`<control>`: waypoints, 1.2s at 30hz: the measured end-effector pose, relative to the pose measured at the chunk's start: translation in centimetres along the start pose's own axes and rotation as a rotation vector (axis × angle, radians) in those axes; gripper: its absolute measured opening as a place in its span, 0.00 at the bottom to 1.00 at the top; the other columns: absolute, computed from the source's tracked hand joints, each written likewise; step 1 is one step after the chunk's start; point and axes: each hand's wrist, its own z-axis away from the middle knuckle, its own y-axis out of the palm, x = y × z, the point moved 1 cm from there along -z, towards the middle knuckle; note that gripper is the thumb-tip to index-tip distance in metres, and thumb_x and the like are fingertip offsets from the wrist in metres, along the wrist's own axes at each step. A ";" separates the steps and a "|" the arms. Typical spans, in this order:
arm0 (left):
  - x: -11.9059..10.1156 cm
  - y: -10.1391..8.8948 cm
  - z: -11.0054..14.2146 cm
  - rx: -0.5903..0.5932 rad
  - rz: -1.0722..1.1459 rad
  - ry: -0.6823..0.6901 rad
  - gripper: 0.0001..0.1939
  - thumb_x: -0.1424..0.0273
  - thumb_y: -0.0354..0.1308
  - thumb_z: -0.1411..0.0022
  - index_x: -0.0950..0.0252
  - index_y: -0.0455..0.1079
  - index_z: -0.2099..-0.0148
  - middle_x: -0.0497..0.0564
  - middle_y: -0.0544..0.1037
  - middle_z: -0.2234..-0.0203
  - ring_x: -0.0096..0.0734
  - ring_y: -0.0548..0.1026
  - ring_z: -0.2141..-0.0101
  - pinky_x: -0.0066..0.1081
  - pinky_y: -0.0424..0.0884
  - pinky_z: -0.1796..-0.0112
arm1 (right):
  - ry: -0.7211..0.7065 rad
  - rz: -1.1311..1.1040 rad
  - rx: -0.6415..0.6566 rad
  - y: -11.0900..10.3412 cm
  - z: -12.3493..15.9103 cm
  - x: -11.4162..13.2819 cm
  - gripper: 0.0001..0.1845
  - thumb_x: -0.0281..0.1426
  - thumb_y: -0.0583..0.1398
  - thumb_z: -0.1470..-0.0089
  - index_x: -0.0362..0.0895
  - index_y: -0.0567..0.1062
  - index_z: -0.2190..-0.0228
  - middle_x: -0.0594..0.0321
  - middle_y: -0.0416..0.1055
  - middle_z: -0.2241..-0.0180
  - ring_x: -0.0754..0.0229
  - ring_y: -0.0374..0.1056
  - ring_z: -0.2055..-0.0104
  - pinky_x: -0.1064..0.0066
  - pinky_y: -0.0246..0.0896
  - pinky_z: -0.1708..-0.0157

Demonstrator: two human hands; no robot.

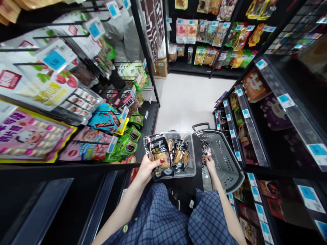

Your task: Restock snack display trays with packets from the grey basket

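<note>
My left hand (148, 167) grips a black snack packet (160, 153) with a clear window showing brown food inside, thumb across its front. It is held over the left part of a clear plastic bin (191, 170), where several similar black-and-clear packets (178, 154) lie. To the right, my right hand (210, 164) reaches down into a grey shopping basket (224, 153). Its fingers are closed at a cluster of small, shiny, dark-and-red packets (205, 149) by the basket's left side; the fingertips are partly hidden.
Racks of hanging snack bags (51, 81) line the left, close to my left arm. Shelves with price tags (258, 119) stand on the right beside the basket. Pale floor (184, 98) runs ahead to a back rack (204, 51). A cardboard box (160, 68) stands near the left corner.
</note>
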 end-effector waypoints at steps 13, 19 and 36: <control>1.7 1.9 -0.9 0.091 -0.347 0.125 0.23 0.69 0.69 0.59 0.69 0.70 0.59 0.56 0.79 0.62 0.40 0.76 0.60 0.35 0.71 0.57 | -0.560 -0.301 0.686 -1.8 13.3 14.8 0.10 0.37 0.62 0.51 0.45 0.72 0.67 0.65 0.70 0.72 0.63 0.63 0.73 0.71 0.58 0.71; 2.1 1.9 -1.0 0.093 -0.324 0.088 0.24 0.65 0.69 0.59 0.68 0.68 0.59 0.57 0.78 0.61 0.42 0.76 0.60 0.35 0.71 0.58 | -0.423 -0.363 0.555 -0.7 13.4 13.6 0.15 0.39 0.58 0.48 0.44 0.64 0.78 0.69 0.61 0.81 0.65 0.59 0.78 0.73 0.54 0.77; 0.0 0.0 -0.9 0.037 -0.091 0.087 0.17 0.64 0.63 0.49 0.68 0.65 0.60 0.54 0.79 0.66 0.41 0.79 0.72 0.37 0.75 0.69 | 0.003 -1.630 1.246 -3.4 11.5 12.9 0.19 0.46 0.58 0.48 0.45 0.59 0.75 0.80 0.52 0.87 0.78 0.36 0.94 0.84 0.34 0.93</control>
